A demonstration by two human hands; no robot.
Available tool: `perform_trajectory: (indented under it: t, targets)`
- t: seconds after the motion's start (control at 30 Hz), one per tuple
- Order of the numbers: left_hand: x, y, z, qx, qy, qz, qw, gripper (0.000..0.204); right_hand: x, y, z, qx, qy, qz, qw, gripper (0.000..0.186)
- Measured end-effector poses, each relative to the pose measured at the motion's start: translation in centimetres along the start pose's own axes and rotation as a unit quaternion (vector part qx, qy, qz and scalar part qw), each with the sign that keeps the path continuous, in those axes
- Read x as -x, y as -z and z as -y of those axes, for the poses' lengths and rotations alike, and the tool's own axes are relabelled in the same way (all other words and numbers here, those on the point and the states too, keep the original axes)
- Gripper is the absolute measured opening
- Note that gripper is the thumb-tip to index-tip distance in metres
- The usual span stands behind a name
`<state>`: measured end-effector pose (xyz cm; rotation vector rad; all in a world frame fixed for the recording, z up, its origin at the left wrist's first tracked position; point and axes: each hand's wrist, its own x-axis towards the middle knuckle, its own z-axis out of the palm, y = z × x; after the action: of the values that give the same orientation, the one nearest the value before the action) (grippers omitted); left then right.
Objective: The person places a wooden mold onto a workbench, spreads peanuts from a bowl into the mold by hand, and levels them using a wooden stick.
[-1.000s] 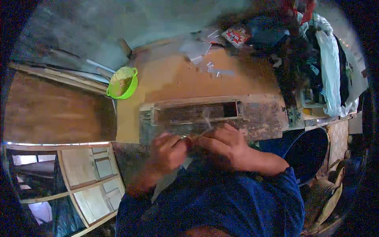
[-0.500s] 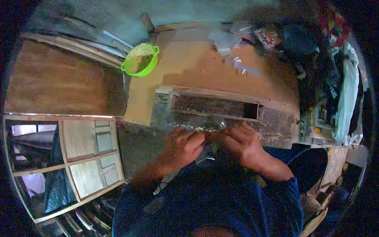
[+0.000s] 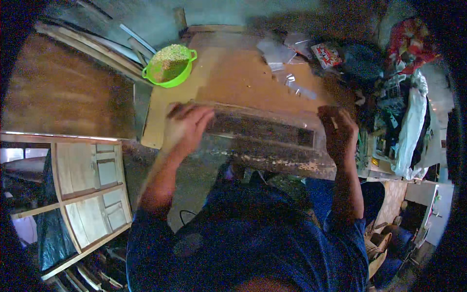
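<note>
A long, shallow wooden tray [image 3: 262, 109] with a dark inside lies at the near side of the worktable, a dark recess toward its right end. Beside its left end hovers my left hand [image 3: 187, 126], blurred by motion; whether its fingers hold anything does not show. Past the tray's right end, my right hand [image 3: 343, 131] is raised with curled fingers. A small pale sliver shows between them, too small to name. A bright green two-handled basin [image 3: 170, 82], partly filled with pale small bits, stands at the far left of the table.
Clear plastic pieces [image 3: 279, 51] and a red-and-white packet [image 3: 326, 56] lie at the far right on the brown board [image 3: 233, 73]. A whitish plastic bag [image 3: 408, 131] hangs over clutter at the right. A wooden panelled frame [image 3: 90, 194] stands at lower left.
My hands were close together at the tray's near edge, over pale bits. They have parted, left hand going left and forward, right hand going right and forward. The view has shifted slightly.
</note>
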<state>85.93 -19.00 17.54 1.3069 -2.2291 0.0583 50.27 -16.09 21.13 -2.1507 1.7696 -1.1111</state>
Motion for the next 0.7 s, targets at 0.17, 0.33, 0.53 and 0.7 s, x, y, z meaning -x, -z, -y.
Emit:
perform_trajectory:
  t: [0.17, 0.33, 0.53, 0.7]
  targets:
    - [0.0, 3.0, -1.1, -0.037, -0.025, -0.151, 0.988, 0.018, 0.9, 0.1, 0.2, 0.017, 0.034, -0.139, 0.99, 0.015]
    - [4.6, -0.9, -0.8, -0.012, -0.039, -0.101, 0.994, 0.022, 8.6, -2.3, -5.1, -0.244, -0.115, -0.162, 0.949, 0.018]
    - [7.5, -8.6, -0.5, 0.03, 0.023, -0.028, 0.999, 0.018, 16.4, -9.3, -13.2, -0.017, -0.169, -0.123, 0.978, 0.022]
    - [11.0, -13.7, 1.2, 0.065, 0.061, 0.047, 0.995, 0.02, 20.2, -11.4, -16.7, 0.219, -0.024, -0.013, 0.975, 0.034]
